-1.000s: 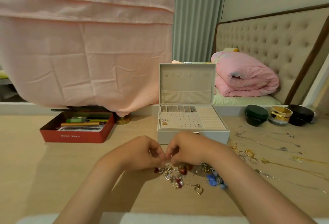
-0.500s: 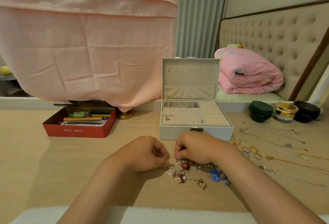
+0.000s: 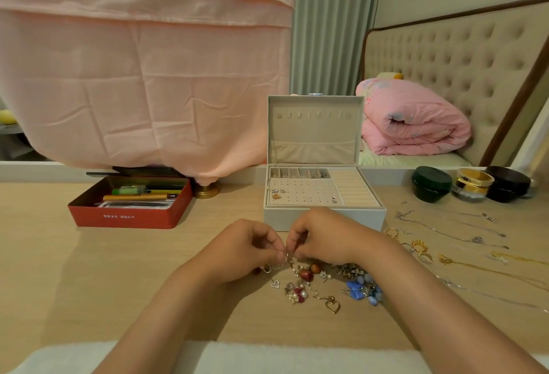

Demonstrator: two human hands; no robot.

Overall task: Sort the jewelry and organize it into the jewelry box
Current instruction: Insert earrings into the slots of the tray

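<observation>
Centre of frame: left hand (image 3: pixel 243 250) and right hand (image 3: pixel 323 237) are meeting fingertip to fingertip, both pinching one small silver earring (image 3: pixel 287 257) just above the table (image 3: pixel 44 269).

The earring is hanging over the loose jewelry pile (image 3: pixel 309 280), which is lying just below the hands; a gold heart pendant (image 3: pixel 332 306) is sitting at the pile's lower edge, and blue flower pieces (image 3: pixel 358 288) are lying at its right.

The right forearm is covering the pile's right side.

Directly behind the hands, the jewelry box (image 3: pixel 370 219) is standing open with its lid upright; the hands are hiding the middle of its front wall. A few studs (image 3: pixel 277 192) are sitting in its peg panel.

Right of frame: rings (image 3: pixel 419 246) and chains (image 3: pixel 445 234) are lying spread out, with three jars (image 3: pixel 472 185) behind them.

Left of frame: a red tin (image 3: pixel 127 216) is holding pens, under a hanging pink cloth (image 3: pixel 142 76).
</observation>
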